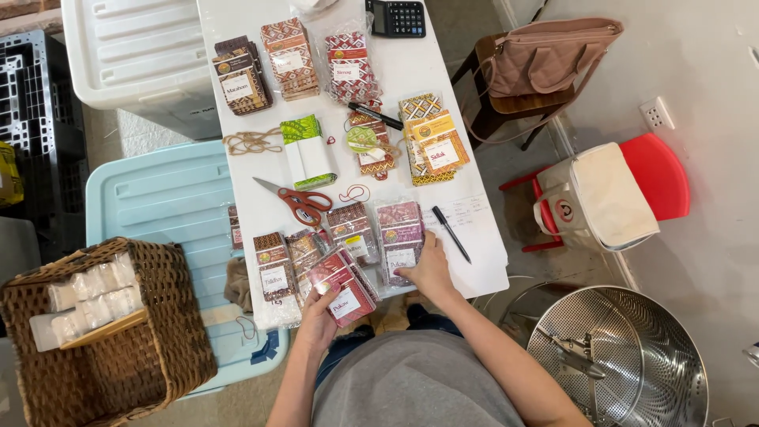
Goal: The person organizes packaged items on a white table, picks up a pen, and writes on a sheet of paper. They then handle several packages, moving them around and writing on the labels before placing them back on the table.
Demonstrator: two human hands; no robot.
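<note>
The left hand (319, 310) gripped a red patterned packet (341, 286) at the near edge of the white tabletop (482, 261), fingers closed around its near end so that the packet lay tilted across its neighbours. The right hand (431, 269) lay flat on a purple patterned packet (401, 239) just beside it, fingers spread and pressing down, gripping nothing. Both packets belonged to a row of sleeved packets along the near edge; a brown patterned packet (274, 273) sat at the row's left end, overhanging the edge slightly.

Just past the row lay orange-handled scissors (294, 199) and a red rubber band (354, 192). A black pen (451, 233) rested on a sheet of paper (474, 237) to the right of the right hand, near the right edge. The middle of the tabletop held a green-and-white bundle (307, 150) and a tangle of twine (251, 142); more packet stacks and a calculator (398, 17) filled the far end. Bare tabletop showed mainly along the left edge and at the near right corner.

Off the left edge stood a pale blue bin lid (170, 205) and a wicker basket (150, 332); off the right, a perforated steel drum (632, 356).
</note>
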